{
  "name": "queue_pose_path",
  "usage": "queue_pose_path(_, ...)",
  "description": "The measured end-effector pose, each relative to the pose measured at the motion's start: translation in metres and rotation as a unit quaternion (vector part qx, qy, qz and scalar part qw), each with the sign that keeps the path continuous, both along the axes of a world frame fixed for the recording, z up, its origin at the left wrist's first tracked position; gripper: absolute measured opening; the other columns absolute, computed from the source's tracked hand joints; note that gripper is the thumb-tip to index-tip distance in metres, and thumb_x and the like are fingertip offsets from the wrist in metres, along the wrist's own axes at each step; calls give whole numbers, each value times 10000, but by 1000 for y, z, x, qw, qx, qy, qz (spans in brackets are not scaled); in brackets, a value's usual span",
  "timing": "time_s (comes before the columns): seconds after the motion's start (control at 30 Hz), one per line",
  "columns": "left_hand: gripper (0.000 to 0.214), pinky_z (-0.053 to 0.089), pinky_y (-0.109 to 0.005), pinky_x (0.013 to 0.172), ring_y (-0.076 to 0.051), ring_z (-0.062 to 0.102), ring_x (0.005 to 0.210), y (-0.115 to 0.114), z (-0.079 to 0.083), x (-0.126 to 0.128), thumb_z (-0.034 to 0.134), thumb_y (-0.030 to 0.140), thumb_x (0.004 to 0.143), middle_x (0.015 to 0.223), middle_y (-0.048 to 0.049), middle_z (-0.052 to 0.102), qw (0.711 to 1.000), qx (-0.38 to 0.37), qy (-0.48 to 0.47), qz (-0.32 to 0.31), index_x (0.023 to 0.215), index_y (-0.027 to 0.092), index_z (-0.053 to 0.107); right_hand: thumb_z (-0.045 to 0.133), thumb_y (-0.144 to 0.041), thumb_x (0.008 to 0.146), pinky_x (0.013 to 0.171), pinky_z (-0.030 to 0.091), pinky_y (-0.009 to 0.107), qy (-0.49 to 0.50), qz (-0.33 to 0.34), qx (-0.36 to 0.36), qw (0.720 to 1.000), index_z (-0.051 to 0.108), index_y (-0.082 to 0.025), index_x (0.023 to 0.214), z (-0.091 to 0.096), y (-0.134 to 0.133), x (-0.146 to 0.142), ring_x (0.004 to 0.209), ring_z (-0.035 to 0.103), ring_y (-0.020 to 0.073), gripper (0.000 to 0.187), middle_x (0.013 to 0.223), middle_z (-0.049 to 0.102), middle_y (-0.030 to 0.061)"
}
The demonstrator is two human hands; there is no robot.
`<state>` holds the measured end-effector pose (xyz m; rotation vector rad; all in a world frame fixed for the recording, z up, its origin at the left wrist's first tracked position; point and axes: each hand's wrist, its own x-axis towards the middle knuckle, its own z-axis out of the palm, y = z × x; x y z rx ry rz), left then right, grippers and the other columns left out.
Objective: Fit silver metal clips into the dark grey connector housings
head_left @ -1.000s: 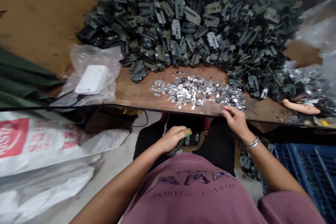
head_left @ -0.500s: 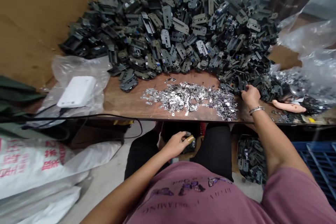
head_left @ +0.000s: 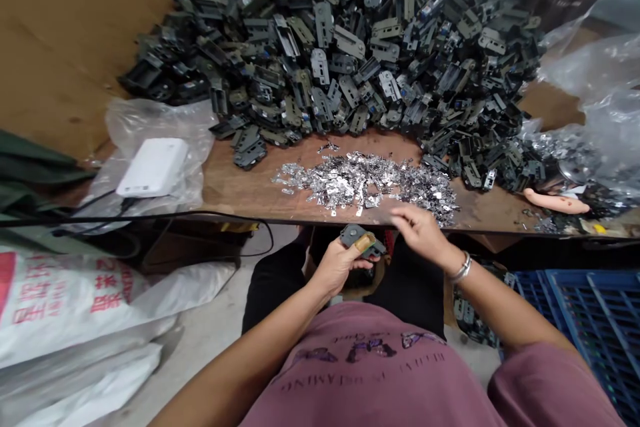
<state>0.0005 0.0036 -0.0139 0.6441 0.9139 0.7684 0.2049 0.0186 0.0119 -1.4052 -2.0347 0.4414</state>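
My left hand point(head_left: 336, 267) is closed around a dark grey slotted bracket point(head_left: 354, 235), in front of the table edge and above my lap. A yellowish wrap covers its thumb, which presses on the bracket's top. My right hand point(head_left: 423, 235), with a silver bracelet at the wrist, hovers by the table edge, just right of the bracket. Its fingers reach left and their tips are smeared by motion, so anything between them cannot be made out. Behind it lies a heap of small shiny metal clips point(head_left: 345, 180). A large pile of similar dark brackets point(head_left: 340, 67) covers the back.
A white box-shaped device point(head_left: 154, 167) with a black cable rests on plastic at the left. At the right lie a flesh-coloured curved piece point(head_left: 557, 201) and clear plastic bags point(head_left: 595, 80). White sacks point(head_left: 65, 293) and a blue crate point(head_left: 585, 307) flank me below.
My right hand has left the right end of the bracket pile and swung left toward my left hand. A bracket with a shiny face now shows there. My left hand has lifted slightly, its bracket more visible.
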Motion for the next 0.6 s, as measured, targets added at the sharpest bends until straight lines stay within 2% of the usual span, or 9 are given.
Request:
queue_pose_path(0.03,551,552,-243,563,-187,713,693,0,0,-2,838,520,619,844,-84,733,1000,-1,5,4,949,120,654,506,-238,942,785,499,316,-56,-52,3,997,693,-176,993,-1,12,9,841,641,197,203,906,690,81)
queue_pose_path(0.1,550,558,-232,558,-189,723,693,-2,1,-5,852,507,604,844,-87,738,1000,-2,14,6,932,114,649,535,-237,916,780,480,328,-194,-134,-14,972,697,-162,1007,-3,35,25,886,629,232,200,972,670,116)
queue_pose_path(0.17,560,549,-219,522,-191,724,670,-3,2,-6,862,497,593,812,-89,738,1000,-7,22,1,927,108,638,560,-247,899,750,454,321,-305,-157,-54,938,701,-153,980,-6,51,33,898,618,247,187,991,660,133)
queue_pose_path(0.23,563,537,-210,488,-191,722,643,-5,2,-7,869,483,587,795,-93,737,999,-13,29,-3,929,105,630,549,-245,906,723,426,308,-358,-140,-83,920,699,-154,927,-9,56,32,881,613,239,177,962,665,127)
queue_pose_path(0.43,540,527,-211,455,-182,711,609,-6,-2,-16,872,464,577,807,-93,736,999,-23,36,20,905,107,634,437,-240,970,708,389,295,-378,-60,-43,923,709,-153,886,-16,32,22,840,597,216,299,894,664,116)
queue_pose_path(0.5,519,535,-215,484,-181,713,631,-5,-3,-18,871,446,580,814,-86,736,999,-17,41,29,902,112,639,433,-237,973,707,399,289,-365,-31,-51,929,732,-171,899,-16,23,25,832,605,208,314,880,674,102)
queue_pose_path(0.6,487,544,-225,546,-181,713,693,-3,-3,-16,871,404,575,824,-75,732,998,3,54,36,895,118,639,498,-255,954,720,427,269,-314,-39,-78,945,746,-219,985,-14,18,29,849,630,191,252,904,699,60)
